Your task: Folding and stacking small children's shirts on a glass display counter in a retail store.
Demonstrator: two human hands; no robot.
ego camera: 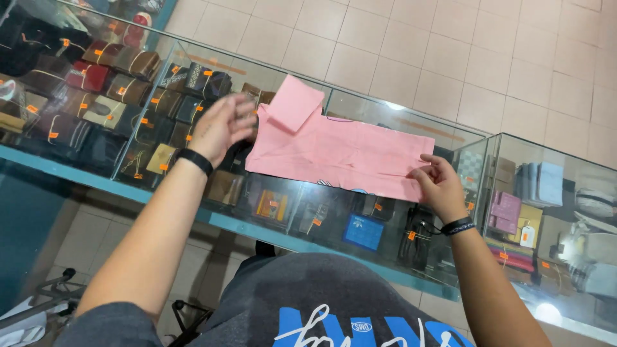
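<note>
On the glass display counter (193, 212) I note a pink garment (340, 151) lying flat, one sleeve folded in. My right hand (440, 186) pinches its near edge; my left hand (218, 125) hovers open beside it. Folding appears under way; the next fold needs both hands gripping cloth.

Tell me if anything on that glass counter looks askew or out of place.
Only the pink cloth: its upper left corner is folded over and it lies slanted on the glass counter. The right hand pinches its right edge; the left hand hovers by the fold.

Bright, even indoor light; lamp glare on glass counter (360, 106).
</note>
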